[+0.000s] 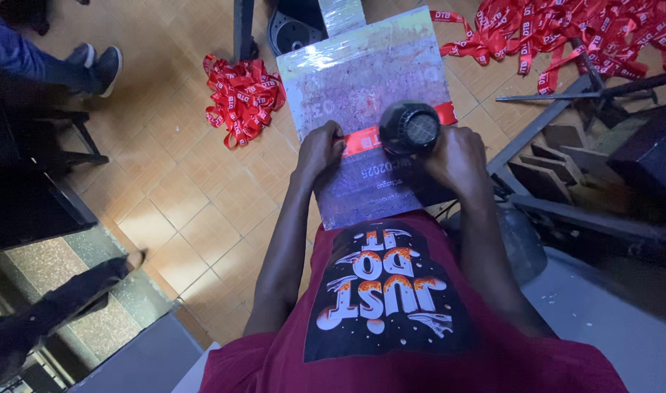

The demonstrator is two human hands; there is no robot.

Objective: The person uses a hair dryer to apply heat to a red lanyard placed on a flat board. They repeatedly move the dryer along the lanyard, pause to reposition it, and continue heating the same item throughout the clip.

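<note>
Maroon shirt [391, 306] partly hides board [369, 80]; right hand [457, 156] apparently grips dryer [409, 127]

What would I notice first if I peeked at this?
Probably the red ribbon stretched across a shiny board in the middle, with the left hand pressing it down and the right hand holding a black heat gun over it. More red ribbons lie heaped on the tiled floor.

– What do the hands do at the middle of the frame?

– The left hand [320, 151] presses a red ribbon [362, 138] flat on a shiny board [362, 73]. The right hand [460, 156] grips a black heat gun [409, 128] over it.

– And at the upper left?

– A ribbon bundle [242, 96] lies on the tiled floor [180, 196].
</note>
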